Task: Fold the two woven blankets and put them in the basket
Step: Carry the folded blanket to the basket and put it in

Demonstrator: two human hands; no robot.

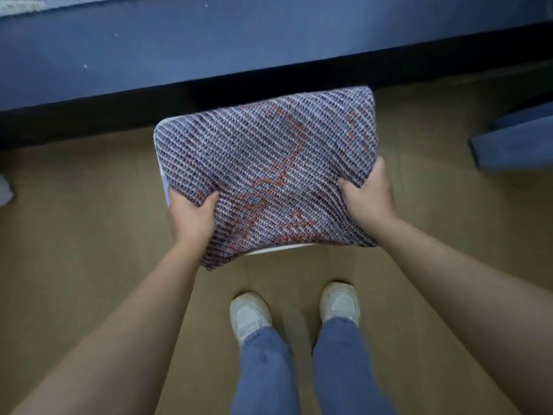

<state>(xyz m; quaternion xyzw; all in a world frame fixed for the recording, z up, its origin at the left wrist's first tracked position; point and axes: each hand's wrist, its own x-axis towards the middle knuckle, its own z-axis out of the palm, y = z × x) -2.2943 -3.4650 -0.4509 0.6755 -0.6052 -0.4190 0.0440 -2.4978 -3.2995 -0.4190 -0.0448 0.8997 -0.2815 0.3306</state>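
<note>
A folded woven blanket [269, 163], purple-grey with orange-red patches, is held flat over a white basket [164, 181]. Only thin strips of the basket's rim show, at the blanket's left edge and under its near edge. My left hand [191, 217] grips the blanket's near left edge, thumb on top. My right hand [369, 196] grips its near right edge, thumb on top. A second blanket is not in view; the basket's inside is hidden.
A blue bed or sofa frame [209, 55] with a dark gap beneath runs across the top. Another blue furniture piece [514, 142] juts in at the right. The floor [89, 235] is tan. My white shoes [250, 316] stand just before the basket.
</note>
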